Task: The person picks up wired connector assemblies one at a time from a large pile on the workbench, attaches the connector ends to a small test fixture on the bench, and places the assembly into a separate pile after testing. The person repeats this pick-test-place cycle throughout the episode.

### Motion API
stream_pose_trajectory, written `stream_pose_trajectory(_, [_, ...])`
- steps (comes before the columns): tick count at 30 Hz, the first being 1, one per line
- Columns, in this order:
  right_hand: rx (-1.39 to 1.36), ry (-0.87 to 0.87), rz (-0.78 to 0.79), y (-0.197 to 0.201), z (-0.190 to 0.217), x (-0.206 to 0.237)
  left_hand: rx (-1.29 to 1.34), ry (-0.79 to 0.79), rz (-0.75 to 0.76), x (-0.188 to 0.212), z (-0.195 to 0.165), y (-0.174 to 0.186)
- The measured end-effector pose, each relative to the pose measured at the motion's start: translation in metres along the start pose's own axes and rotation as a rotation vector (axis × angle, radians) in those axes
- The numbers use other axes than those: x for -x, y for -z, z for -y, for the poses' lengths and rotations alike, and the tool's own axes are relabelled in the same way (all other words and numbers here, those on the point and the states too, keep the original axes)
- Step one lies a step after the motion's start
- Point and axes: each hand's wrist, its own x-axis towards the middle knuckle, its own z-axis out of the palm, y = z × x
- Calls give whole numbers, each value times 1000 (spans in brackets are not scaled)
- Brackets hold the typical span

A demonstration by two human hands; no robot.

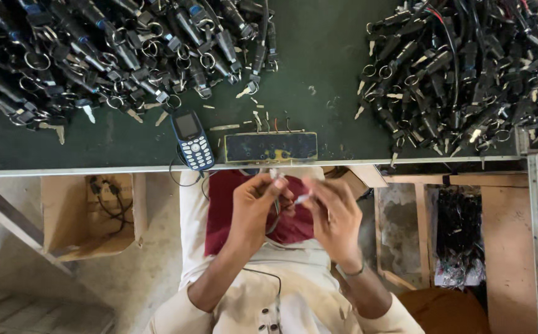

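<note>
Dark green surface [318, 55] up top, metal edge along its front. Two big heaps of black key-and-lock assemblies with split rings on it: one heap far left [108, 55], one far right [467, 68], bare green between them. Loose metal bits scattered near both heaps. Small blue keypad phone [192, 140] lies at the surface edge, just beside a dark rectangular block [271, 147] with short wires sticking up from its top.

Person sits below the edge, cream shirt, dark red cloth [226, 210] over the lap. Left hand [251, 209] is raised over the cloth, fingers closed around a thin wire lead [276, 193]; lead end pokes up above the fingertips. Right hand [336, 218] is just beside it, thumb and forefinger pinched on a small pale part [302, 198] pointing at the left hand. Can't tell whether part and lead touch. Thin band on the right wrist.

Open cardboard box [89, 213] under the surface at left, black cables inside. Wooden frame [442, 185] at right with more black assemblies stacked below.
</note>
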Motion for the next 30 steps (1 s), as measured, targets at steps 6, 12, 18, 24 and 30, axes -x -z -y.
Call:
stream_pose_trajectory(6, [-1428,-955,203,-10,-16,22,45,139,132,8,-12,2])
stream_pose_trajectory(12, [-1048,-779,266,-8,-17,9,-88,-58,200,13,-2,-1])
stream_pose_trajectory(18, [-962,-906,52,-18,-16,3,-286,-25,97,16,11,0])
stream_pose_trajectory(24, [-927,-843,48,-27,-17,16,-407,-209,-22,21,16,-6])
stream_pose_trajectory(30, [-1040,-782,25,-39,-20,30,-442,-315,-95,29,17,-11])
